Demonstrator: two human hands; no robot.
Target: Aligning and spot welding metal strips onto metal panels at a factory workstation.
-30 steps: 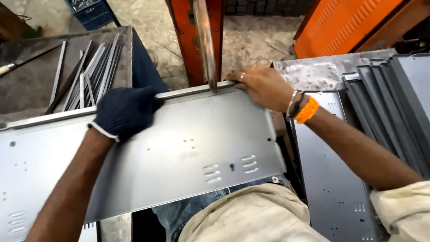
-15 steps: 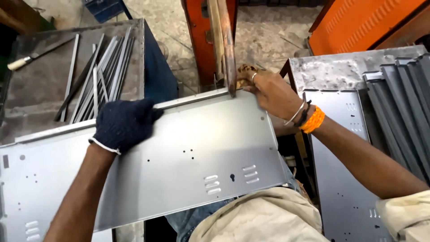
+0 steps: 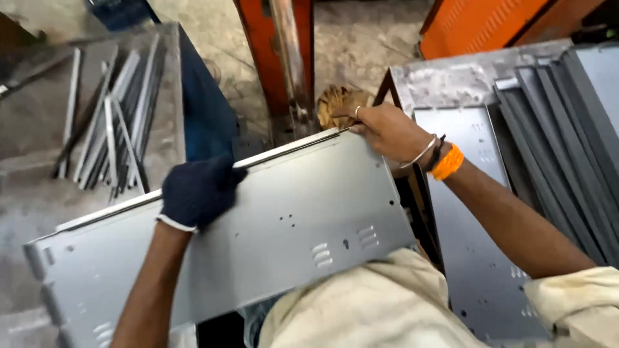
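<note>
While it lies tilted across the person's lap, the long grey sheet-metal panel with punched holes and slots (image 3: 290,219) is gripped at both ends of its far edge. The left hand (image 3: 200,191), in a dark knit glove, clamps that rim at ten o'clock; the bare right hand (image 3: 387,129), wearing an orange wristband (image 3: 447,162), pinches the corner at one o'clock. Loose grey metal strips (image 3: 109,129) lie further out at ten o'clock, and stacked grey panels (image 3: 554,129) at three.

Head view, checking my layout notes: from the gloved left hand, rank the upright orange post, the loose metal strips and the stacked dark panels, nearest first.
From the left hand:
1. Loose metal strips, on the table to its left.
2. Orange post, ahead and right.
3. Stacked dark panels, far right.
</note>
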